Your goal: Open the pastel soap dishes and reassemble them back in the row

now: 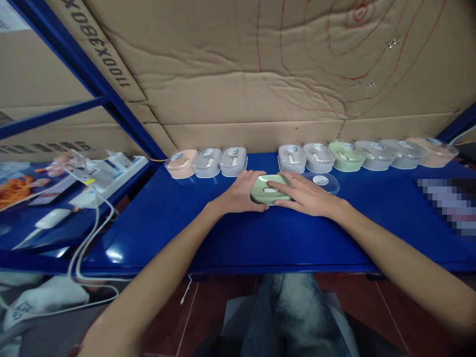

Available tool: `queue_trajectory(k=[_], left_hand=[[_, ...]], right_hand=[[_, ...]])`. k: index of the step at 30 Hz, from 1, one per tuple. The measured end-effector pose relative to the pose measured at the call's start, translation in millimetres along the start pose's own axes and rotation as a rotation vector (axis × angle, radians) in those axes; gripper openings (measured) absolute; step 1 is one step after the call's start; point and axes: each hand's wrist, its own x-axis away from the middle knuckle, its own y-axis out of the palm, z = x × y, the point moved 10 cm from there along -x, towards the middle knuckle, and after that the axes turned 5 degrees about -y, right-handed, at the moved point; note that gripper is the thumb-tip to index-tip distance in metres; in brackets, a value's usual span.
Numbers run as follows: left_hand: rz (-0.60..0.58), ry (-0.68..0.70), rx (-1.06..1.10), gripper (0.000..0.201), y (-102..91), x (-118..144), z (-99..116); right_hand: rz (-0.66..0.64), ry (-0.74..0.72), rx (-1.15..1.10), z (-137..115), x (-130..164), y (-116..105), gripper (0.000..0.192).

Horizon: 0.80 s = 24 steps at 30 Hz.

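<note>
Between my two hands, over the blue shelf, is a small green lidded box [263, 181] with rounded corners and a pale oblong piece on its top. My left hand [243, 192] wraps its left side, with the thumb along the front edge. My right hand [303, 193] grips the right side, its fingers lying over the lid and the thumb at the front. Partly behind my right hand, a clear plastic cover [329, 184] with a round white label lies on the shelf. The underside of the green box is hidden.
Along the cardboard back wall [223, 99] stand several similar boxes in clear covers: a peach box [181, 166], a grey box [233, 163], another green box [346, 159]. White cables [97, 218] hang at the left. A pixelated object [451, 203] lies at the right.
</note>
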Motion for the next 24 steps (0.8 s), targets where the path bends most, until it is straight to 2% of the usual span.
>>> queue_trajectory(k=[8, 14, 16, 19, 24], left_hand=[[0.025, -0.008, 0.046, 0.098, -1.4, 0.8, -4.9], [0.032, -0.053, 0.106, 0.122, -3.1, -1.0, -16.0], [0.045, -0.039, 0.149, 0.123, -5.9, -1.6, -15.2], [0.065, 0.006, 0.216, 0.117, -11.2, -2.0, -9.0], [0.049, -0.020, 0.158, 0.120, -10.4, -2.5, -11.7]], right_hand=[[0.026, 0.025, -0.086, 3.8, -1.3, -3.3, 0.064], [0.044, 0.054, -0.139, 5.6, -1.5, -9.2, 0.065], [0.058, 0.085, -0.143, 9.6, 0.4, -13.0, 0.066], [0.137, 0.145, -0.161, 20.9, 5.3, -24.9, 0.065], [0.381, 0.156, -0.229, 38.7, 14.2, -52.9, 0.054]])
